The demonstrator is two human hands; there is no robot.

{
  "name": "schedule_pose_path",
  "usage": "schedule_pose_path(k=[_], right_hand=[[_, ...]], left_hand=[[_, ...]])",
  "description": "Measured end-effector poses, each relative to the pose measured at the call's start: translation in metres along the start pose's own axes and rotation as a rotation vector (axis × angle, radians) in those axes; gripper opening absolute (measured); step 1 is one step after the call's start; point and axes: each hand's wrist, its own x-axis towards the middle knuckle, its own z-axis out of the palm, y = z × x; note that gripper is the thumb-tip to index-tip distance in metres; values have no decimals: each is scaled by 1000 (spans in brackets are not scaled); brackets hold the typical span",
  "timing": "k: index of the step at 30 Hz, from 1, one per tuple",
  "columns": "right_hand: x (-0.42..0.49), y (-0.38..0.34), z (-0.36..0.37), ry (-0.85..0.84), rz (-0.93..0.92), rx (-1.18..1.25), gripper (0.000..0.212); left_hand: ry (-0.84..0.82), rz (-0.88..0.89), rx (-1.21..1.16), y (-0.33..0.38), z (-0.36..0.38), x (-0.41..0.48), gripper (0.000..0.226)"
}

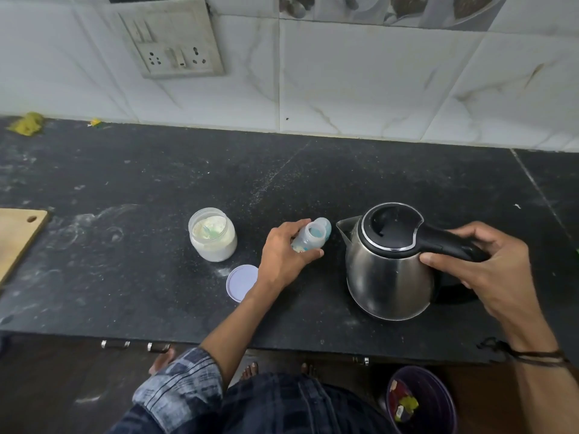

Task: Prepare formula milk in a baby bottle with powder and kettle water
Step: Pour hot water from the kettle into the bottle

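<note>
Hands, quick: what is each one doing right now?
Left hand: closed around the baby bottle, which stands open on the counter.
Right hand: closed on the kettle handle; the kettle's spout faces the bottle.

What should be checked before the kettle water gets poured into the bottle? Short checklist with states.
1. Small clear plastic baby bottle uncapped, mouth open: ok.
2. Bottle steadied: ok, left hand wraps its body. It is tilted towards the kettle.
3. Steel electric kettle with black lid and handle gripped: ok, right hand is on the handle.
4. Spout aimed at bottle: ok, spout faces left towards it, a gap between them.
5. Kettle lid shut: ok.
6. Powder already in bottle: cannot tell; the open clear jar of white powder stands to the left, its round pale lid lying on the black countertop.
</note>
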Motion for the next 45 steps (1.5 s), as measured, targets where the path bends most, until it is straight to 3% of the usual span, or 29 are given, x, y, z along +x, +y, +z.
schedule_pose_path(k=[16,40,45], right_hand=[[37,-14,13,-161,-49,-157,43],[53,-34,39,-232,-22,-323,55],[56,-35,43,-231,-26,-364,47]], left_hand=[[51,61,31,-4,-10,-4,65],[69,47,33,-15,-18,-2,68],[82,44,42,-15,-19,-3,68]])
